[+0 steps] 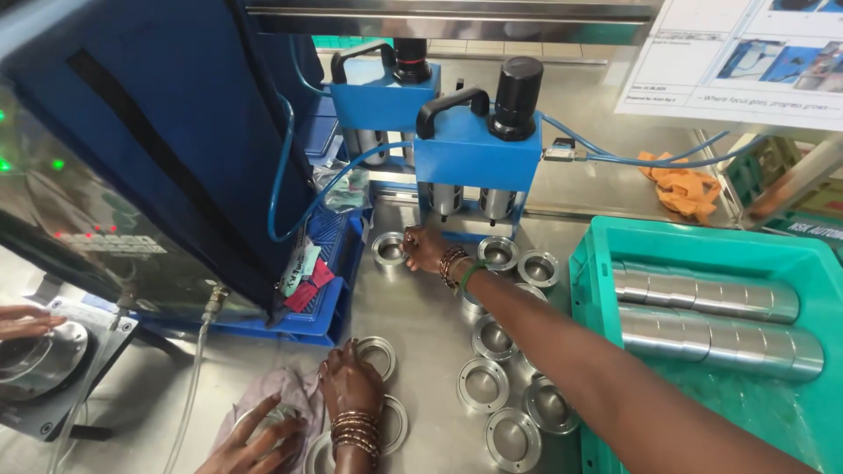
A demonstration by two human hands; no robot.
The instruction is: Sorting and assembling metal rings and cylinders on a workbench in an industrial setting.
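My right hand (pixel 427 248) reaches far forward to the foot of a blue pneumatic fixture (pixel 474 149), its fingers closed on the edge of a shiny metal ring (pixel 387 249). My left hand (pixel 350 384), with bangles on the wrist, lies near the table's front edge with its fingers curled over another metal ring (pixel 378 351). Several more flanged metal rings (pixel 483 384) lie on the steel table under my right forearm.
A teal crate (pixel 615 235) at the right holds rows of metal cylinders (pixel 702 294). Another person's hand (pixel 255 441) presses a greyish cloth (pixel 283 391) at the bottom; a further hand (pixel 22 321) rests on a round part at the far left. A blue-covered machine (pixel 167 140) fills the left, with an orange rag (pixel 680 186) behind.
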